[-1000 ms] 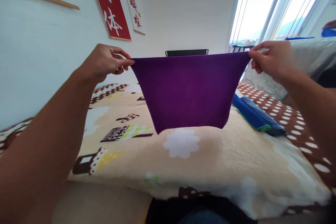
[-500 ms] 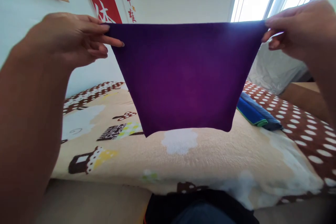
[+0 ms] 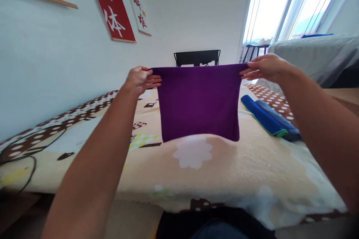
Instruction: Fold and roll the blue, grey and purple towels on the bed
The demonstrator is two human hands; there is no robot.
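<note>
Left hand (image 3: 142, 80) and right hand (image 3: 262, 68) pinch the top corners of a rectangular purple cloth (image 3: 199, 101); rolled blue green-edged cloth (image 3: 262, 114) lies below the right.

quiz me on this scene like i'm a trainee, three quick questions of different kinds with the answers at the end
1. True or false: the left hand and the right hand both grip the purple cloth near its top corners.
2. Which lies on the bed beside the blue cloth with the green edge? A) a wall scroll B) a grey-blue cloth C) a black chair
3. Fill in the blank: the large characters on the red scroll are ____.

Key: 1. true; 2. B; 3. white
</note>
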